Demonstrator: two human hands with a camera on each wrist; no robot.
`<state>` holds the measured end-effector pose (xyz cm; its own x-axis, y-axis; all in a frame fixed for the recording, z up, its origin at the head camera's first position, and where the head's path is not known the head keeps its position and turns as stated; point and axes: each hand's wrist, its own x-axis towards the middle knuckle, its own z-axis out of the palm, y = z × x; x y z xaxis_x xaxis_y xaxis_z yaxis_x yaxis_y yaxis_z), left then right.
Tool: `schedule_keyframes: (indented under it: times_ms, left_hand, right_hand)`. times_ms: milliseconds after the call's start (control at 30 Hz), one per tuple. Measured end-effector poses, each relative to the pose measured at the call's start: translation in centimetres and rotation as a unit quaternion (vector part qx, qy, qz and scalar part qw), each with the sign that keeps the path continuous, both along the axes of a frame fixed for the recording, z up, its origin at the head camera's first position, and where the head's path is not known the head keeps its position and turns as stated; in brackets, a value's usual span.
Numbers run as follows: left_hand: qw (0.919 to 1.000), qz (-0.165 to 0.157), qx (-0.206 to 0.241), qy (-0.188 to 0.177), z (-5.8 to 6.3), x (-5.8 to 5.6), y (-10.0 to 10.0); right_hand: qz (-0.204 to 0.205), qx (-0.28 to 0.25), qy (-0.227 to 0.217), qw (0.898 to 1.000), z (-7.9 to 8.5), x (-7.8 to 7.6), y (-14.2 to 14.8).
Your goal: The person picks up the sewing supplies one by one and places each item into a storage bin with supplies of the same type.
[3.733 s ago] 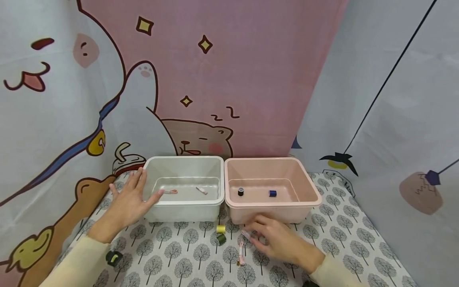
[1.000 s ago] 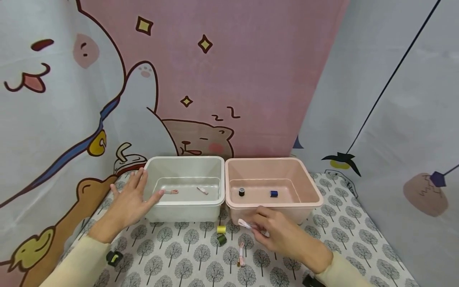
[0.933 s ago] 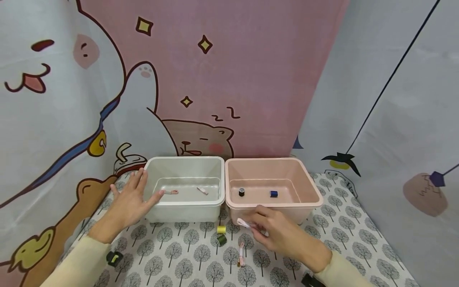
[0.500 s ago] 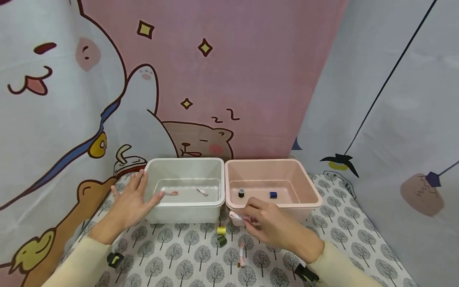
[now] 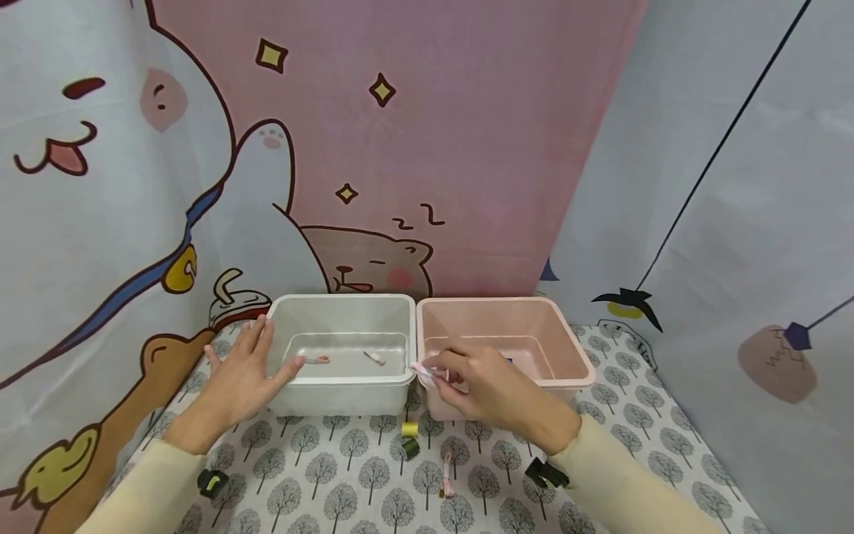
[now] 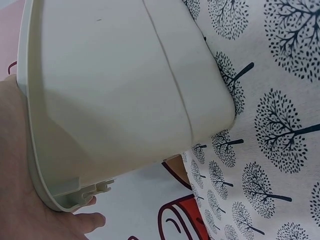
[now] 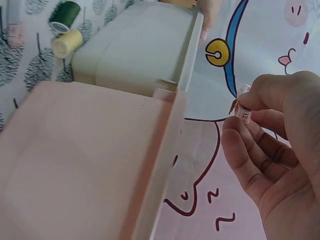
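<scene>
My right hand [image 5: 490, 386] pinches a small pale pink skein of thread [image 5: 429, 369] between thumb and fingers, above the rims where the two bins meet. A printed label on the skein [image 7: 244, 116] shows in the right wrist view. My left hand [image 5: 243, 374] rests with straight fingers against the left rim of the white bin [image 5: 340, 397]. Inside that bin lie two small skeins, one pinkish [image 5: 320, 360] and one whitish [image 5: 373, 358]. The pink bin [image 5: 534, 305] stands to its right; a bit of a blue spool [image 5: 510, 360] shows there, mostly behind my hand.
On the tree-print cloth [image 5: 360, 475] before the bins lie a yellow spool [image 5: 410, 429], a dark green spool [image 5: 410, 446] and another pink skein [image 5: 447, 475]. A printed curtain [image 5: 467, 148] hangs right behind the bins.
My right hand has lifted the skein from in front of the pink bin up and leftward to the bins' rims, covering the black spool. My left hand stays put.
</scene>
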<state>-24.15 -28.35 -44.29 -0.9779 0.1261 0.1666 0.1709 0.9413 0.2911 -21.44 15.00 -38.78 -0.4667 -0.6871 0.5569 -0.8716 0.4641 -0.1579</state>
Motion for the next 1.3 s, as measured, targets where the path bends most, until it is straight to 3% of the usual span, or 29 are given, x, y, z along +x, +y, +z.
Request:
schedule_keyframes:
  times_ms: [400, 700, 933, 1300]
  left_hand:
    - [1.0, -0.002, 0.001, -0.001, -0.5, -0.2, 0.1]
    - [1.0, 0.002, 0.0, 0.001, -0.1, -0.1, -0.1]
    - [1.0, 0.004, 0.001, -0.001, -0.2, -0.1, -0.1]
    - [1.0, 0.0, 0.004, 0.0, -0.3, 0.1, -0.2]
  right_hand:
    - [-0.005, -0.013, -0.02, 1.0, 0.7, -1.8, -1.2]
    - [0.006, -0.032, -0.02, 0.999, 1.4, -4.3, -2.4]
    - [-0.017, -0.013, -0.005, 1.0, 2.0, -5.9, -3.3]
    - [-0.037, -0.007, -0.035, 0.999, 2.2, -7.0, -4.4]
